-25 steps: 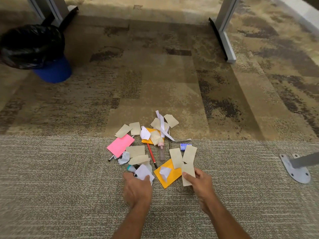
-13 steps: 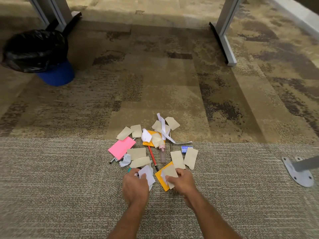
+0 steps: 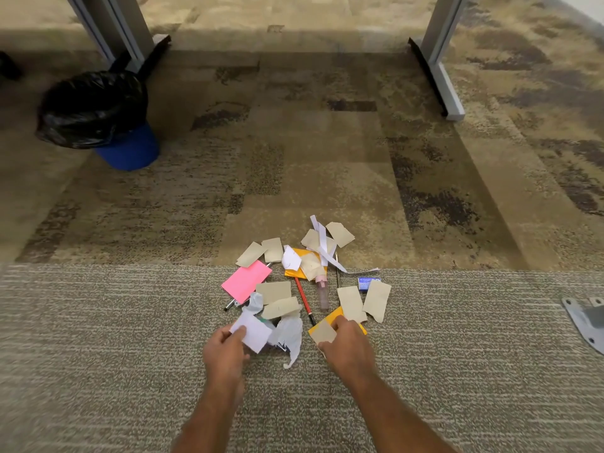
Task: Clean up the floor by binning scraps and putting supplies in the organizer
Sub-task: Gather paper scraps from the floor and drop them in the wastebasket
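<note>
A pile of paper scraps and supplies lies on the carpet. My left hand (image 3: 225,353) pinches a white paper scrap (image 3: 253,331) at the pile's near left. My right hand (image 3: 348,349) grips a tan paper scrap (image 3: 323,333) over an orange note (image 3: 336,317). A crumpled white scrap (image 3: 291,335) lies between my hands. Further back are a pink sticky note (image 3: 245,281), a red pencil (image 3: 304,295), a pink tube (image 3: 322,289), a blue eraser (image 3: 367,282) and several tan scraps (image 3: 376,299). A blue bin with a black liner (image 3: 98,116) stands far left.
Grey desk legs stand at the back left (image 3: 111,31) and back right (image 3: 439,60). A metal floor bracket (image 3: 585,318) sits at the right edge. Open carpet lies between the pile and the bin.
My right hand carried its tan scrap left toward the pile's near edge. My left hand lifted the white scrap slightly to the left. The camera moved closer.
</note>
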A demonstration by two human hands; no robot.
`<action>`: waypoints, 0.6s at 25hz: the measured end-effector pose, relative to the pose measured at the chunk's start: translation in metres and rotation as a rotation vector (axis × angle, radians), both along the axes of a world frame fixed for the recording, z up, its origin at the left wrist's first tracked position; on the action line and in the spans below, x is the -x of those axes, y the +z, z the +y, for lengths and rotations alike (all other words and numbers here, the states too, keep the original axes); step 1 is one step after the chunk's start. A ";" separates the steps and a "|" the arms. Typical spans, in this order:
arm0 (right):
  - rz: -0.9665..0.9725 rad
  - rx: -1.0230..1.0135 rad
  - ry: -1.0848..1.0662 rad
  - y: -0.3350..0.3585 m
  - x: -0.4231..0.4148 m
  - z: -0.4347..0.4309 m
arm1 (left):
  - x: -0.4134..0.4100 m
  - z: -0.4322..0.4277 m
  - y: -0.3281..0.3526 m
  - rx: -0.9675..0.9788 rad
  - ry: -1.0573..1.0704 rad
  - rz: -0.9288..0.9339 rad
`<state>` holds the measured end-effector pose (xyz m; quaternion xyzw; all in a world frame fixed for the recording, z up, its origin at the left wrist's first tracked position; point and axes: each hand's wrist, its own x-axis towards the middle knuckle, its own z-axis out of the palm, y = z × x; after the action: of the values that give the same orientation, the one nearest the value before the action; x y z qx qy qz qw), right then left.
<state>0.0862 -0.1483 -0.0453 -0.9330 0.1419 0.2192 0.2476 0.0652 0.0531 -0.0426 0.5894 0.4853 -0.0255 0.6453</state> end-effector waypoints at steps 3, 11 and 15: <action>0.004 0.036 0.003 -0.001 0.002 0.001 | 0.000 -0.010 0.002 -0.030 -0.192 -0.017; -0.002 0.033 0.025 -0.001 0.008 -0.002 | -0.016 -0.046 0.004 -0.520 -0.699 -0.076; 0.005 -0.203 -0.127 0.000 0.008 -0.017 | -0.017 -0.056 0.001 -0.754 -0.845 0.021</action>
<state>0.0780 -0.1651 -0.0453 -0.8917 0.1782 0.2187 0.3539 0.0820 -0.0025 -0.0420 0.9219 0.1889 -0.1124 0.3191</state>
